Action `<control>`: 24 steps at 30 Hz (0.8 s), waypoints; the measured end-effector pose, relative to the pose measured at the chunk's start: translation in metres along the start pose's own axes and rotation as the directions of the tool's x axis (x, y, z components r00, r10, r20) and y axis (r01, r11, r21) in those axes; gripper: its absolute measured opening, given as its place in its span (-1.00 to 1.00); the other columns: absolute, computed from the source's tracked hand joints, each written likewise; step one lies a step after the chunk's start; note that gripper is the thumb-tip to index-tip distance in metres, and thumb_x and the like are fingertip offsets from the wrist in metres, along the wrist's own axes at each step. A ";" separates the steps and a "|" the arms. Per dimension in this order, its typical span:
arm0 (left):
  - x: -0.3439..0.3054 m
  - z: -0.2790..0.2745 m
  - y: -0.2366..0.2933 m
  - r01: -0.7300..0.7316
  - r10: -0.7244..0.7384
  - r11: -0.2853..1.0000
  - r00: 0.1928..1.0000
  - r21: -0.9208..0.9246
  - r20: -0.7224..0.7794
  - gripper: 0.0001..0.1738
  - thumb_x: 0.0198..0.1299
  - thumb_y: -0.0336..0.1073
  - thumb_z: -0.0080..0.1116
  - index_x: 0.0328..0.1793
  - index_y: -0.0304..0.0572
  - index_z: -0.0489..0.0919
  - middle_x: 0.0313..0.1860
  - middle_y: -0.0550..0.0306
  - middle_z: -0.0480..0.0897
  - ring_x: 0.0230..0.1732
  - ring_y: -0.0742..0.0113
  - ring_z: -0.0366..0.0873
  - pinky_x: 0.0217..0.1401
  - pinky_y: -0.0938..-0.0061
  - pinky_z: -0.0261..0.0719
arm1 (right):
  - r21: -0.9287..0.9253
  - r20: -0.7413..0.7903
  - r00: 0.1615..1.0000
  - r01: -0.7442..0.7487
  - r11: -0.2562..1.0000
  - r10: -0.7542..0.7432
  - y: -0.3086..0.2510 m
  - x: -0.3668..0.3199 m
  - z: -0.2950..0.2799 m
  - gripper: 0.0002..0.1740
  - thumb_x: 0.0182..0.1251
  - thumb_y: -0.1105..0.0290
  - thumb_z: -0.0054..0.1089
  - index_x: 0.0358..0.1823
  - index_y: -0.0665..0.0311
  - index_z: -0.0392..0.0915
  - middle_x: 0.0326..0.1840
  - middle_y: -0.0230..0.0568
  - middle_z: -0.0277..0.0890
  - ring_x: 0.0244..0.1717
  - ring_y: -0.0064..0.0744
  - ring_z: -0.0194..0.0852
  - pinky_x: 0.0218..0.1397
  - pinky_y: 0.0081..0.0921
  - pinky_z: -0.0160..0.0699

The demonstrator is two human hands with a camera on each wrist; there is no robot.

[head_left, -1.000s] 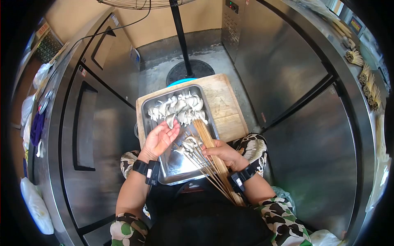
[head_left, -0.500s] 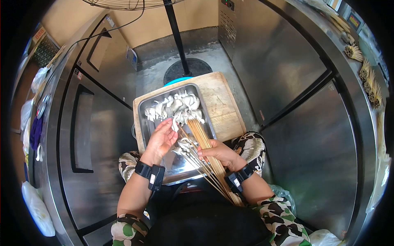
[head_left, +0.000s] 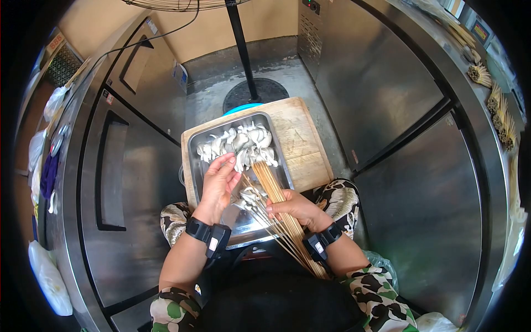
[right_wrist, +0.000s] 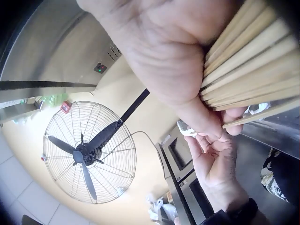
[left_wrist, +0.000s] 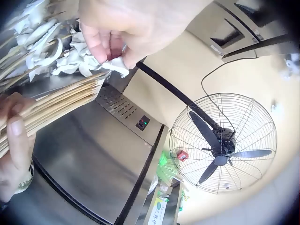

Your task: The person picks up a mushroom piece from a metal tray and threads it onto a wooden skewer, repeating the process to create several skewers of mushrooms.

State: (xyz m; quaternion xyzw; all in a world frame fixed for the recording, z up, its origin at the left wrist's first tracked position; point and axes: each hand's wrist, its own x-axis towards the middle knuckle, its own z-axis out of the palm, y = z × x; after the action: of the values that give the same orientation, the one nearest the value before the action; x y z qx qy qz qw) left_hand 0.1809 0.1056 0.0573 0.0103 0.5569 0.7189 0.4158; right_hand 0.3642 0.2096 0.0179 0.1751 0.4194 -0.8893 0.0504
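My left hand [head_left: 217, 182] pinches a whitish oyster mushroom piece [left_wrist: 117, 66] between thumb and fingertips, close to the tips of a bamboo skewer bundle [head_left: 270, 183]. That bundle is gripped by my right hand [head_left: 301, 209], its thumb across the sticks and their lower ends slanting toward the lap. Beyond the fingers, a heap of oyster mushrooms [head_left: 239, 139] fills the far half of a metal tray [head_left: 237, 226]. Several skewers threaded with mushroom [head_left: 250, 198] lie in the near half, their sticks passing over the tray's edge beside the bundle.
Under the tray is a wooden board [head_left: 303, 146], a bare strip of it showing on the right. A black fan stand [head_left: 243, 61] rises behind. Steel cabinets flank both sides, and more skewer bundles [head_left: 502, 119] lie on the right cabinet top [head_left: 489, 105].
The left hand has turned from palm up to fingers pointing inward, bringing the mushroom piece near the skewer tips. The right hand keeps its grip on the bundle, nearly still.
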 end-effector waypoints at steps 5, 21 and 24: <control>-0.002 0.003 -0.003 -0.055 0.058 0.997 0.997 0.060 -0.051 -0.79 0.13 -0.35 0.22 -0.08 -0.04 0.54 -0.35 0.36 0.51 -0.38 0.61 0.43 -0.32 0.72 0.50 | 0.001 -0.028 1.000 0.004 1.000 -0.004 0.003 0.001 -0.001 -0.86 0.11 0.47 0.26 -0.34 0.29 0.48 -0.50 -0.28 0.51 -0.56 -0.64 0.39 -0.50 -0.75 0.35; -0.013 0.015 -0.024 0.015 -0.010 1.000 0.982 0.024 -0.189 -0.80 0.11 -0.35 0.24 -0.14 -0.10 0.52 -0.42 0.31 0.49 -0.43 0.57 0.41 -0.38 0.71 0.50 | -0.112 -0.088 0.993 0.073 0.991 -0.083 0.003 -0.001 0.000 -0.87 0.07 0.50 0.27 -0.36 0.27 0.50 -0.51 -0.36 0.52 -0.53 -0.67 0.43 -0.43 -0.73 0.41; -0.016 0.014 -0.032 0.020 -0.015 0.999 0.978 0.025 -0.208 -0.82 0.11 -0.36 0.24 -0.16 -0.12 0.52 -0.45 0.30 0.49 -0.44 0.56 0.41 -0.40 0.71 0.50 | -0.174 -0.107 0.989 0.083 0.981 -0.103 0.005 -0.001 0.000 -0.88 0.07 0.50 0.27 -0.37 0.27 0.49 -0.50 -0.38 0.51 -0.52 -0.67 0.43 -0.42 -0.72 0.41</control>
State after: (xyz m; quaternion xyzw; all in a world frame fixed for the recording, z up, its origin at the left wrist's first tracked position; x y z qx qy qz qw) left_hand 0.2172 0.1080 0.0437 -0.0644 0.6070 0.7049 0.3613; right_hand 0.3659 0.2066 0.0146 0.2016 0.5032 -0.8403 -0.0010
